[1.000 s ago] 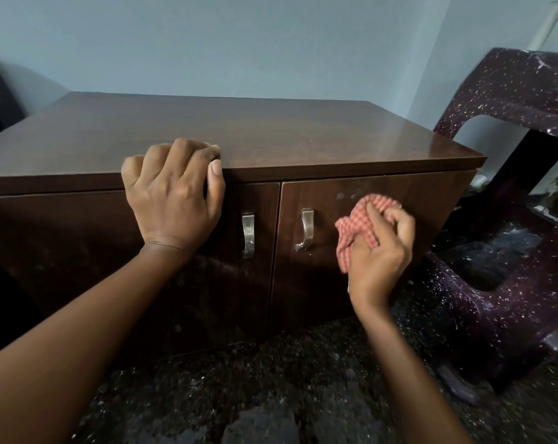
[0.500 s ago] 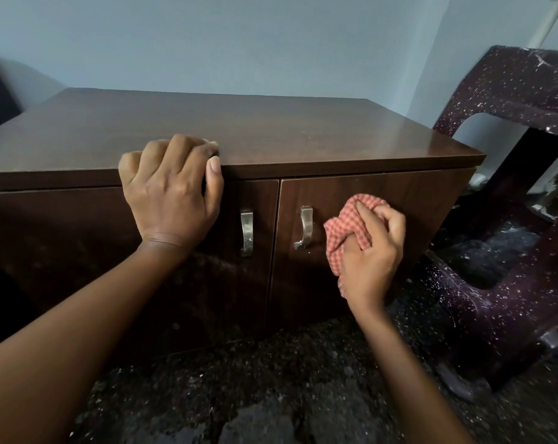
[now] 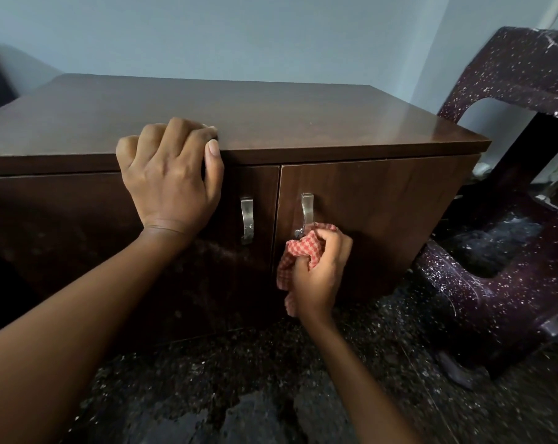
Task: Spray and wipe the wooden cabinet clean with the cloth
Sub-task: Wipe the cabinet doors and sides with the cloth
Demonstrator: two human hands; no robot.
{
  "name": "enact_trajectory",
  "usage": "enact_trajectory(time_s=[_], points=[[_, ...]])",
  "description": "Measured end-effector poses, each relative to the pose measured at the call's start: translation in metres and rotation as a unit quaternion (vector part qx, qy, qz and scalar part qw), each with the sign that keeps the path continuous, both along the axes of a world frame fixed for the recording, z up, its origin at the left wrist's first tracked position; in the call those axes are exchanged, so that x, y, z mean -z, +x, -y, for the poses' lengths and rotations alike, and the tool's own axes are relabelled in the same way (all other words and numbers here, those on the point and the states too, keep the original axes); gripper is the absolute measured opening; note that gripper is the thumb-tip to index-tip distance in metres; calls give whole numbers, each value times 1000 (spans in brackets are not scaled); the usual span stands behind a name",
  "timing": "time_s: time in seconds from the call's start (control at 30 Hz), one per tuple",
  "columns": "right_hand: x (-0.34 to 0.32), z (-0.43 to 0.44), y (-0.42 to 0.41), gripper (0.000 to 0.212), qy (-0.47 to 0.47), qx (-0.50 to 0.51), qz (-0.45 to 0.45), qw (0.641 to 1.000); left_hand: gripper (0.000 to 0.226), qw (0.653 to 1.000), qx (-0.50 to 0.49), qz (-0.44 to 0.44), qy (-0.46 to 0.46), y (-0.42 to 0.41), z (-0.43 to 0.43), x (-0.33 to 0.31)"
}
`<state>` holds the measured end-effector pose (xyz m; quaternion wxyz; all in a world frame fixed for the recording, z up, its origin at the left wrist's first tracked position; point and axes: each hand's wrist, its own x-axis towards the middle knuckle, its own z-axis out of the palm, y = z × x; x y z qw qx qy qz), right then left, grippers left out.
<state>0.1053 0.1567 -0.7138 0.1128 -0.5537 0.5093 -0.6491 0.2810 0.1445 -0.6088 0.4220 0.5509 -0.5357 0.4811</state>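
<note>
A low dark wooden cabinet (image 3: 271, 116) with two doors and two metal handles fills the middle of the head view. My left hand (image 3: 172, 177) is curled over the front edge of its top, above the left door. My right hand (image 3: 319, 274) grips a bunched red-and-white checked cloth (image 3: 300, 251) and presses it on the right door (image 3: 383, 200), just below the right handle (image 3: 306, 213). The left handle (image 3: 247, 219) hangs free. No spray bottle is in sight.
A dark purple speckled plastic chair (image 3: 511, 283) lies tipped on its side close to the cabinet's right end. The floor (image 3: 239, 379) is dark speckled stone. A pale blue wall stands behind the cabinet.
My right hand has carried the cloth down and to the left across the right door, from its upper middle to beside the handle's foot. My left hand stays on the top edge.
</note>
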Motion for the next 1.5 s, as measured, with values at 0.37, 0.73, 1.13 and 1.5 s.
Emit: enact_trajectory(time_s=[0.37, 0.73, 1.13, 1.5], points=[[51, -18, 24, 27, 101, -47, -34, 993, 32, 1000, -4, 10, -9, 1, 1, 1], [-12, -50, 0, 34, -47, 1, 19, 999, 36, 1000, -6, 8, -4, 1, 1, -1], [-51, -9, -41, 40, 161, -162, 147, 963, 38, 1000, -19, 7, -5, -3, 2, 0], [-17, -41, -29, 22, 88, 7, 44, 995, 36, 1000, -8, 10, -7, -1, 1, 1]])
